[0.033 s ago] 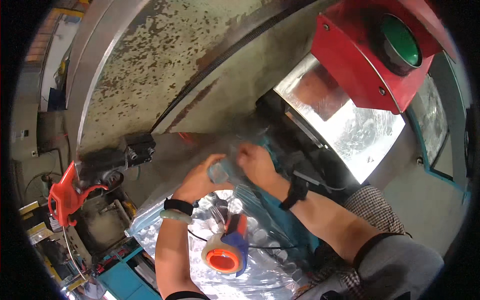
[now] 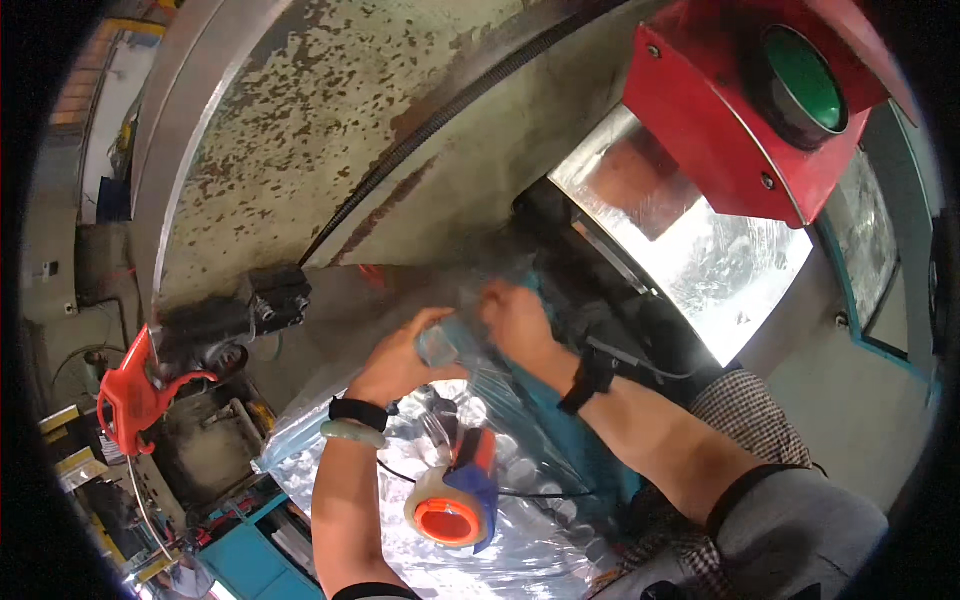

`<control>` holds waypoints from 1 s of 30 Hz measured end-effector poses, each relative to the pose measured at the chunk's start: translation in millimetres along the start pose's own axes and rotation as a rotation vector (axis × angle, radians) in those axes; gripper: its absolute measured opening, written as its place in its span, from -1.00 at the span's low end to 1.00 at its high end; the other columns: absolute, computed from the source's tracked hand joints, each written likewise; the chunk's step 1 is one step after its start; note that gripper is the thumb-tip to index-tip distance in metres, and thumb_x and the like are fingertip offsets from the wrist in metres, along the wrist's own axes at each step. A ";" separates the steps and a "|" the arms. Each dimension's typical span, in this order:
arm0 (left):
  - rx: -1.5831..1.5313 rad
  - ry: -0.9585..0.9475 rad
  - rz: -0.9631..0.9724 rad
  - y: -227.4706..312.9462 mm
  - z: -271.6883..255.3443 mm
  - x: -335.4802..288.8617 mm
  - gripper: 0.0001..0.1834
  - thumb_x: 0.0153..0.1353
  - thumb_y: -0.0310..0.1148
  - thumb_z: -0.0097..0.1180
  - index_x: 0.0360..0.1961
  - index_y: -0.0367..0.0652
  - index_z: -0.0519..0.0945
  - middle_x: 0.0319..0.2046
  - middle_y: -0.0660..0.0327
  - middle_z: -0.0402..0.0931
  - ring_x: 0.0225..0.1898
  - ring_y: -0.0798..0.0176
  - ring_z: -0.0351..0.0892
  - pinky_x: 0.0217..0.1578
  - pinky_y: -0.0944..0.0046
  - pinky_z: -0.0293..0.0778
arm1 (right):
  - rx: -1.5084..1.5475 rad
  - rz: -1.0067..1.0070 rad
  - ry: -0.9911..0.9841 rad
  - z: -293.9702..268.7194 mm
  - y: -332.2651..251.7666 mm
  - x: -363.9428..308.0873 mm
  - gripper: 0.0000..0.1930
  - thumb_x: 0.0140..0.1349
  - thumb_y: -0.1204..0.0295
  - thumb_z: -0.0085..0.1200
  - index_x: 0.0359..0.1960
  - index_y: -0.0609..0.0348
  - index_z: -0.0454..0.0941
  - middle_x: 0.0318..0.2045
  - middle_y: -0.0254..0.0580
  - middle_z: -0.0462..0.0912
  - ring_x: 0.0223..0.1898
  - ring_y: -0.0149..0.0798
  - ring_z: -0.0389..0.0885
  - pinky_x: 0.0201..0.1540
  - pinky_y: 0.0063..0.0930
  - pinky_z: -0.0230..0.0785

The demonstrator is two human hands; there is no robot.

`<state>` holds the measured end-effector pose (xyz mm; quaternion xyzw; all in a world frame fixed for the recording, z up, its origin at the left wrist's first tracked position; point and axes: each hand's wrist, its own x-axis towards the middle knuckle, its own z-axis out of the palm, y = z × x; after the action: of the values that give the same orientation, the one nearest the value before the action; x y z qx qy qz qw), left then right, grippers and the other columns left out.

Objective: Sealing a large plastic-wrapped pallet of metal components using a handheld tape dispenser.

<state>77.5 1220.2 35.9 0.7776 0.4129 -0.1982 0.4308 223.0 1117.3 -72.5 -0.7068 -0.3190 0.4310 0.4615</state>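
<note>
Bluish clear plastic (image 2: 437, 344) is grasped by the left hand (image 2: 393, 364) (right hand (image 2: 521, 326) blurred, its hold unclear).

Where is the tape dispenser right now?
The tape dispenser lies at the lower middle of the head view, on clear plastic sheeting, right of the left forearm and below the left hand.

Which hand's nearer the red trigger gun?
Left: the left hand is right of the red trigger gun, apart from it; the right hand is farther right, past the left.
</note>
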 end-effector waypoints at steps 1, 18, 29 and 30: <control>0.002 -0.002 0.008 2.2 -1.6 -0.7 -0.15 -0.20 -0.13 0.46 0.16 0.00 0.34 0.04 0.03 0.46 0.09 -0.04 0.44 0.05 0.10 0.36 | -0.009 -0.050 0.021 4.2 12.3 9.5 -0.73 0.10 0.36 -0.02 -0.20 0.24 0.51 -0.31 0.22 0.59 -0.25 0.21 0.57 -0.19 0.01 0.40; -0.008 0.002 0.005 -1.4 -0.5 3.1 -0.14 -0.23 -0.12 0.47 0.14 -0.10 0.35 0.07 -0.02 0.44 0.13 -0.06 0.41 0.08 0.11 0.34 | 0.062 -0.623 -0.069 16.1 3.1 -10.7 -0.18 -0.27 0.59 0.03 0.24 0.22 0.21 0.21 0.14 0.29 0.32 0.10 0.13 0.39 -0.02 -0.15; -0.015 -0.119 0.026 -22.1 -2.3 7.1 0.11 -0.25 -0.13 0.48 0.30 -0.19 0.10 0.18 -0.06 0.28 0.26 0.02 0.24 0.20 0.16 0.20 | 0.040 -0.496 -0.222 25.7 -14.6 -12.8 -0.11 -0.31 0.51 0.20 0.25 0.19 0.21 0.12 0.10 0.38 0.17 0.12 0.33 0.27 -0.13 0.09; -0.031 -0.134 0.028 -24.6 -1.2 7.3 0.12 -0.26 -0.12 0.48 0.30 -0.20 0.09 0.19 -0.07 0.26 0.27 0.01 0.22 0.21 0.16 0.18 | 0.001 -0.456 -0.221 27.1 -15.5 -13.4 -0.13 -0.31 0.50 0.21 0.23 0.18 0.23 0.10 0.09 0.40 0.14 0.11 0.35 0.25 -0.14 0.12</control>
<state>61.7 1231.7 19.3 0.7615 0.3751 -0.2375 0.4723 192.0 1121.9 -59.4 -0.5648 -0.5184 0.3907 0.5095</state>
